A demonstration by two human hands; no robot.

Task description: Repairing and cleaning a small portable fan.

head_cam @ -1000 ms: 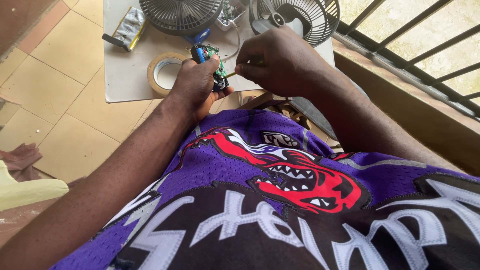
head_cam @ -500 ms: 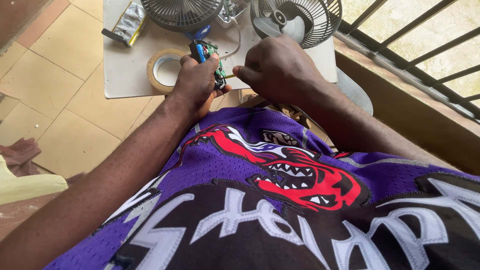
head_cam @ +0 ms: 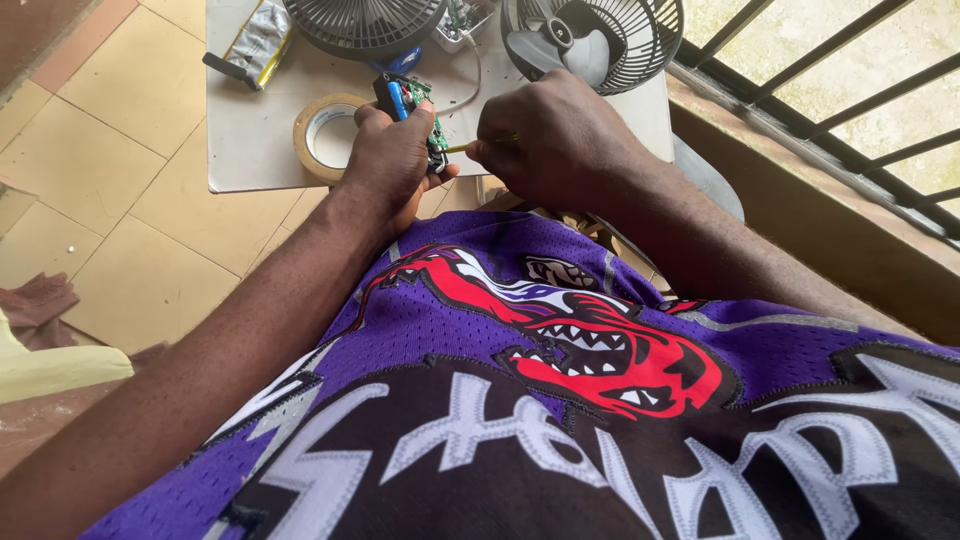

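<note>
Left hand (head_cam: 392, 160) closed around a small green circuit board (head_cam: 425, 110) with a blue part on it, held upright over the near edge of the white table (head_cam: 250, 150). Board mostly hidden by fingers; only top edge and right side show. Right hand (head_cam: 550, 140) pinched shut on a thin yellow tool (head_cam: 462, 148), tip touching the board's right side. Tape roll (head_cam: 322, 135) just left of the left hand. Two dark fan grilles (head_cam: 365, 22) at the table's far side, white wire between them.
</note>
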